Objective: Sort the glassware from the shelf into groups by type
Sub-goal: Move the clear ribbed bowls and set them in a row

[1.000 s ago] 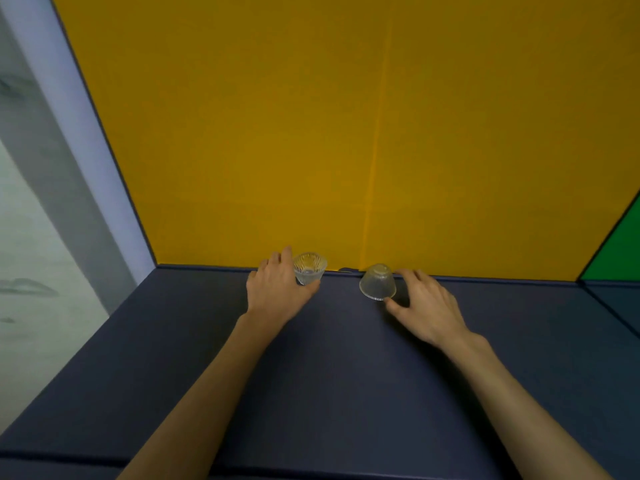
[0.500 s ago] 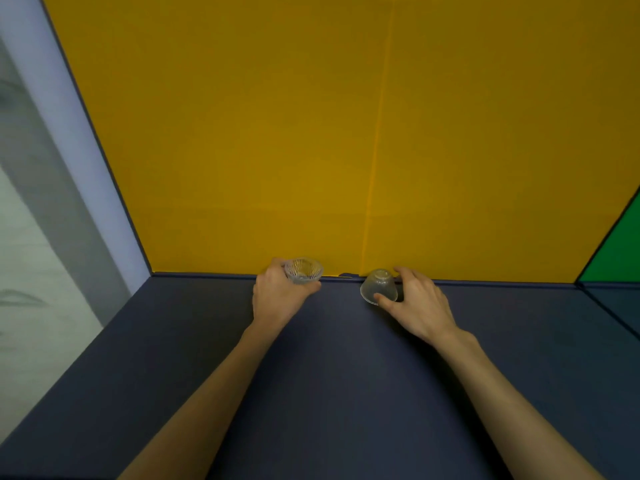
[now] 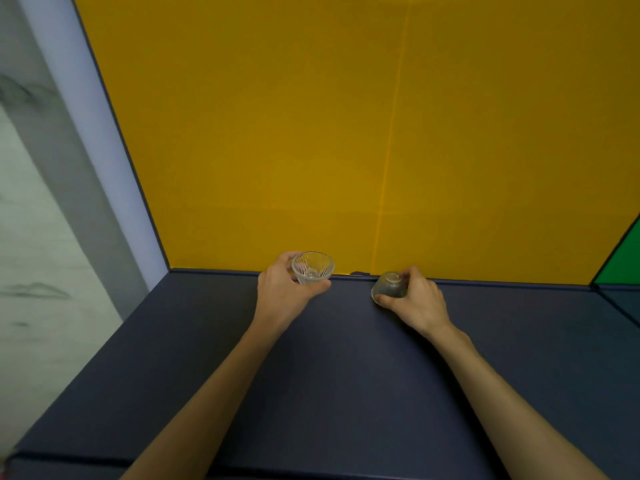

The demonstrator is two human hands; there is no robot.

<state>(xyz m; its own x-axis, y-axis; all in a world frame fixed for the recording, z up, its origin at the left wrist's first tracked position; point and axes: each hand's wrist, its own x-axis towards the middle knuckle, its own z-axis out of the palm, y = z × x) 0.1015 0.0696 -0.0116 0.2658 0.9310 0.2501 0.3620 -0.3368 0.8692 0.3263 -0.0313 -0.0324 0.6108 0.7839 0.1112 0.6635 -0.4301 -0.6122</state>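
the left hand (image 3: 284, 294) held a small ribbed glass cup (image 3: 312, 268) upright, its fingers and thumb curled around the cup, at the back of the dark blue shelf (image 3: 332, 375), near the yellow wall (image 3: 311, 133). the right hand (image 3: 417, 301) gripped a smooth glass cup (image 3: 389, 285) that was upside down, thumb at its rim. the two cups were apart. no writing or label could be read on them.

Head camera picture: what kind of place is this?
Probably a shelf or cubby, though I can't be sure: a dark blue surface meets a yellow back wall with a pale side panel. The hands hold a ribbed glass cup and an upside-down smooth cup.
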